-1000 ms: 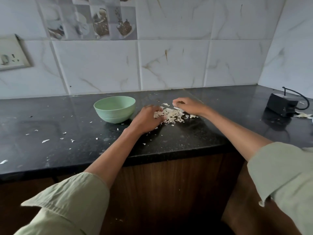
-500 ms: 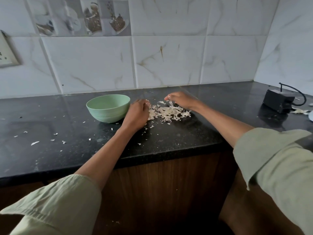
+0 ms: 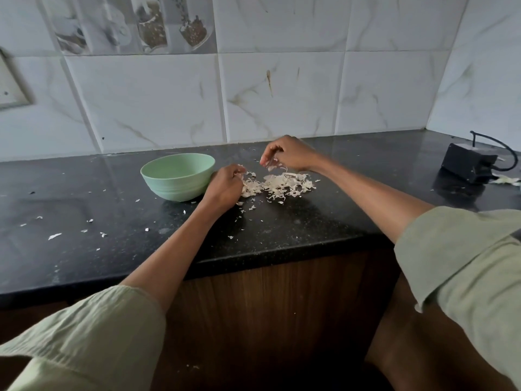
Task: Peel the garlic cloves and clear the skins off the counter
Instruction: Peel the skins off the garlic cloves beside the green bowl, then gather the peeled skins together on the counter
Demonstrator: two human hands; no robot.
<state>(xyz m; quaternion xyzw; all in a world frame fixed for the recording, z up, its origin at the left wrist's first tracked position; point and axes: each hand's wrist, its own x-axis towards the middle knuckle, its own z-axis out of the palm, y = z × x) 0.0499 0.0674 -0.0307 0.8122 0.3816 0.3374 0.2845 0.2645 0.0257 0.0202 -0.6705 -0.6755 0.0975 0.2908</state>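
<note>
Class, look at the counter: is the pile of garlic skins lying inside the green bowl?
No. The pile of garlic skins lies on the black counter, right of the green bowl.

A pale green bowl [image 3: 178,176] and off-white garlic skins [image 3: 277,184] are seen on a black speckled counter [image 3: 282,230]. The wall tiles [image 3: 282,94] are veined white, seemingly marble-patterned.

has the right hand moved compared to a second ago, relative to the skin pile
Yes. The right hand has lifted off the pile of garlic skins toward the wall, now pinching a few skins above the pile's far edge.
</note>
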